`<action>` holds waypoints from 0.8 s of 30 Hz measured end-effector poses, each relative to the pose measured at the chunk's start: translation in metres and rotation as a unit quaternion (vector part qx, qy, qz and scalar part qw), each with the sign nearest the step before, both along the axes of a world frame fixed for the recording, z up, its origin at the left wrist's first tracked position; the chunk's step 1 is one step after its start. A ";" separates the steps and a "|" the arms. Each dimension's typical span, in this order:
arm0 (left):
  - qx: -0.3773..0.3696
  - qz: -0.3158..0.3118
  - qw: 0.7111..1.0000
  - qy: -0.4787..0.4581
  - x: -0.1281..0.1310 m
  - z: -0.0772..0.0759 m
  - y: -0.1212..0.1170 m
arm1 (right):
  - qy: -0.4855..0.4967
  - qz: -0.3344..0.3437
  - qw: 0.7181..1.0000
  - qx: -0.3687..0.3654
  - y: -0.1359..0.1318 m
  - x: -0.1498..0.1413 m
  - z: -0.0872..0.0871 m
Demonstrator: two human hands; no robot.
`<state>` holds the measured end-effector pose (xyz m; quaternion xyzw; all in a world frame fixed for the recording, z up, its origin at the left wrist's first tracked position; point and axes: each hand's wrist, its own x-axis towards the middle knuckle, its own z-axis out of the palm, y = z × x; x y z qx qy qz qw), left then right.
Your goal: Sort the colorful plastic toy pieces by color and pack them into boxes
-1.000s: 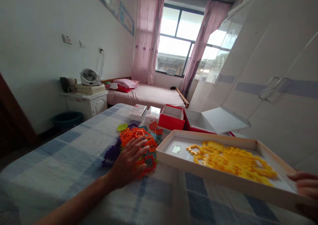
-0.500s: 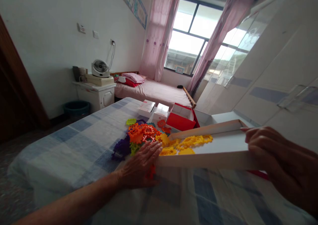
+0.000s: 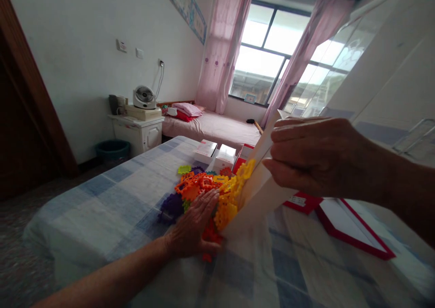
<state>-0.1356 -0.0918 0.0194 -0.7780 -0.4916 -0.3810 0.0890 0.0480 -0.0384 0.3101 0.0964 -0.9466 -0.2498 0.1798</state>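
Two hands in play, clock face centred on the heap! Up at three o'clock, pinching the upper edge of one white tray (image 3: 256, 208) between thumb and bunched fingers with the right hand (image 3: 312, 158). Tipped steeply, too, with the low end down at the heap. And there, against the tray's inside, yellow pieces (image 3: 226, 208), several of them, overlapping too much to count.

Over to the left hand (image 3: 195, 222), palm down on the heap: fingers stretched out almost side by side, thumb angled away, fingertips right by the yellow pieces. Beneath and around, orange pieces (image 3: 190, 188), again too tangled to count. Out at nine o'clock, purple pieces (image 3: 170, 208), number unclear; at eleven, one lime piece (image 3: 184, 169) at the edge.

All on one desk (image 3: 129, 194) under a blue-and-white checked cloth. Behind the heap, two white boxes (image 3: 205, 150), at twelve and one o'clock, then one red box (image 3: 244, 152) just beside, partly hidden by the tray. Farther out at three, one labelled red item (image 3: 301, 201) and one red-rimmed tray (image 3: 353, 226), white inside.

Away in the room: one bin (image 3: 113, 149) at ten, one fan (image 3: 144, 97) at eleven, one bed (image 3: 220, 126) at twelve, and one window (image 3: 265, 49) at one, flanked by two pink curtains (image 3: 222, 49).
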 end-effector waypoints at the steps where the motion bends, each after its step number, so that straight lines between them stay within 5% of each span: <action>1: 0.001 0.001 1.000 0.003 0.000 0.000 0.000 | -0.015 0.009 0.999 0.030 -0.001 -0.003 0.000; 9: 0.001 0.013 1.000 0.015 0.001 0.000 0.002 | 0.010 0.007 0.996 0.094 -0.012 -0.005 0.001; 15: 0.000 0.026 0.999 0.018 0.001 -0.002 0.003 | -0.003 -0.022 1.000 0.022 -0.015 -0.002 0.002; 24: 0.014 0.036 0.999 0.036 0.002 0.004 0.003 | 0.011 -0.046 0.998 0.052 -0.017 0.002 0.001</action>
